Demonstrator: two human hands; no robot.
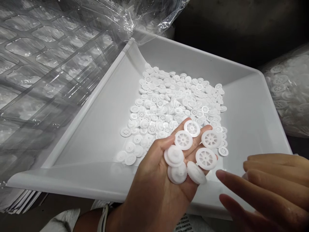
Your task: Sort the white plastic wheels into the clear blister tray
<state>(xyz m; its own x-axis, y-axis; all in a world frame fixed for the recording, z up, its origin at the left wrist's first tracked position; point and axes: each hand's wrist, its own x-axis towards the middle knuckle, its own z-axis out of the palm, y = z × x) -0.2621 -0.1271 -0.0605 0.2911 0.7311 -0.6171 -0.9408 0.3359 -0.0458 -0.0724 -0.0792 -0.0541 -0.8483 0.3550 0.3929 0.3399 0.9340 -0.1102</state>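
My left hand (154, 187) is turned palm up over the front of the tray, with several white plastic gear wheels (183, 140) lying on its palm and fingers. Some wheels show spokes, others a stepped round hub. The thumb rests against the wheels' left side. To the right, my right hand (270, 193) is held with its index finger stretched toward the wheels and its thumb apart below; no wheel shows in it. Beneath and beyond the hands, a pile of similar wheels (166, 100) covers the floor of a white plastic tray (101, 112).
Clear plastic blister trays (48, 61) with rounded pockets stand along the left. A clear plastic bag (145, 16) lies over the tray's far corner. At the right is a bag of white wheels (289, 90). Papers (21, 201) stick out at the lower left.
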